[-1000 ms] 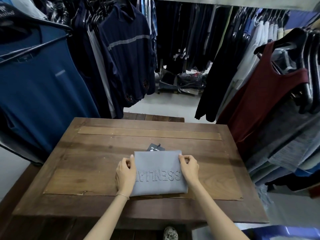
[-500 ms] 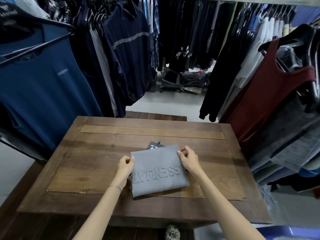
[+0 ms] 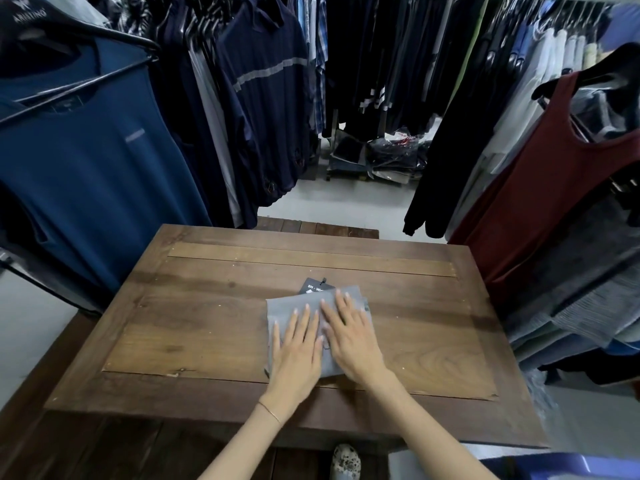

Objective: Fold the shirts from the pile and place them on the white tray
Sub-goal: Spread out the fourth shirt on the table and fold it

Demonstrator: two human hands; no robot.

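Far left you've got a blue tee [image 3: 86, 161] on a hanger, cut off by the frame edge, w/ a row of dark tops beside it. Counted on the wooden surface [image 3: 214, 327]: 1 folded grey shirt [image 3: 287, 308], 1 black tag [image 3: 313, 287], 2 hands. No pile or white tray in view.

The shirt lies flat, a bit right of centre and toward your near edge. Your left hand [image 3: 298, 355] rests on its left half, palm down, fingers straight and spread: grip fully open, holding nothing, just pressing cloth. A thin bracelet [image 3: 270, 412] sits on that wrist. Your right hand [image 3: 349, 337] is flat on the shirt's right half, same open grip, touching the left hand along the index side; fingertips reach near the shirt's far edge.

Both hands hide most of the shirt, so any print can't be made out. The tag pokes out from under the far edge; text partly readable ("SH - W..."), rest hidden.

Right: a maroon tank top [image 3: 540, 188] on a hanger, grey knits below it, cut off by the frame. Bottom edge: 1 patterned shoe [image 3: 344, 462], partly under the surface
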